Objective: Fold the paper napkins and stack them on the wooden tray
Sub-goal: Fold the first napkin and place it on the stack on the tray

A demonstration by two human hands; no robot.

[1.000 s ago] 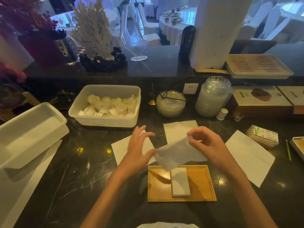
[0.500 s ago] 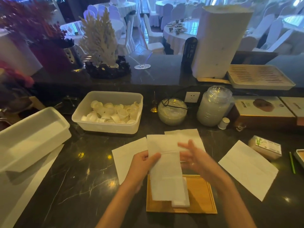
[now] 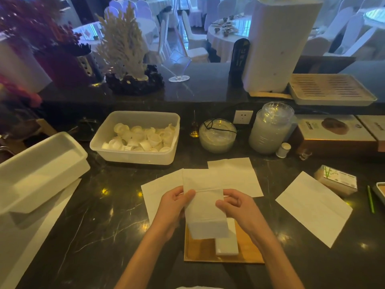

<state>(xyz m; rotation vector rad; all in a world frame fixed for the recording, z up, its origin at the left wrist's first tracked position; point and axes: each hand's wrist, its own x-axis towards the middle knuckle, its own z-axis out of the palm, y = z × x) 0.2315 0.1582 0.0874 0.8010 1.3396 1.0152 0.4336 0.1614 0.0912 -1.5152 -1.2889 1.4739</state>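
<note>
Dark shiny counter (image 3: 93, 226) fills the head view, and a big dining room with white chairs sits far behind it.

I see both hands close together, low over the near part of the counter. The left hand (image 3: 173, 207) pinches the left side of a white napkin (image 3: 205, 215). The right hand (image 3: 239, 209) pinches its right side with curled fingers. A crease runs across the napkin from one hand to the other.

The napkin hangs between the two hands. Its bottom end dangles over the far part of the wooden tray (image 3: 200, 250), which lies just under the hands and a bit nearer to me. A small pile (image 3: 227, 245) of folded napkins rests on the tray, below the right hand, and the hanging napkin hides its far end.

I think this is the folding step, about halfway through this one napkin. Next I would bring one end onto the other, keep the edges even, press the crease flat, then lay it gently on the pile.

More flat sheets wait: one sheet (image 3: 160, 192) beside the left hand, one (image 3: 235, 176) just past both hands, one (image 3: 312, 207) well off past the right hand.
</note>
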